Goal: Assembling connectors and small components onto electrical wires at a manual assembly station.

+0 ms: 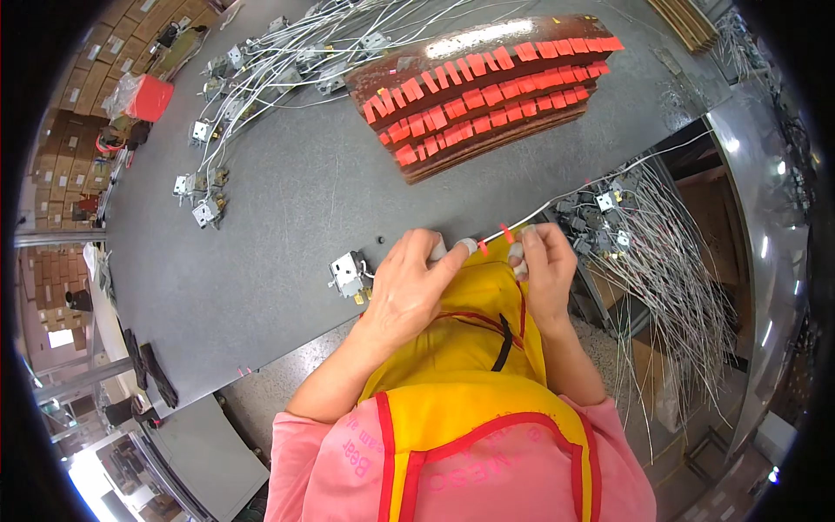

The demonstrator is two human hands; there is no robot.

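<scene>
My left hand (410, 280) pinches a white cable (544, 207) between thumb and forefinger, just above the table's front edge. Two small strips of red tape (507, 233) sit on the cable beside the fingertips. Past them the cable runs up to the right, over the edge. My right hand (550, 261) is curled closed just right of the taped stretch; what its fingers hold, if anything, is hidden. White wrappings cover some fingertips on both hands. Left of my left hand lies a small metal component (348, 273) with a white face, apparently at the cable's hidden end.
A curved brown block (496, 74) bearing rows of red tape strips stands on the grey table (252, 287). Wired metal components (209, 209) lie at the far left. At the right, a bin holds more components with a bundle of cables (670, 287) hanging down. Boxes (65, 157) are stacked beyond.
</scene>
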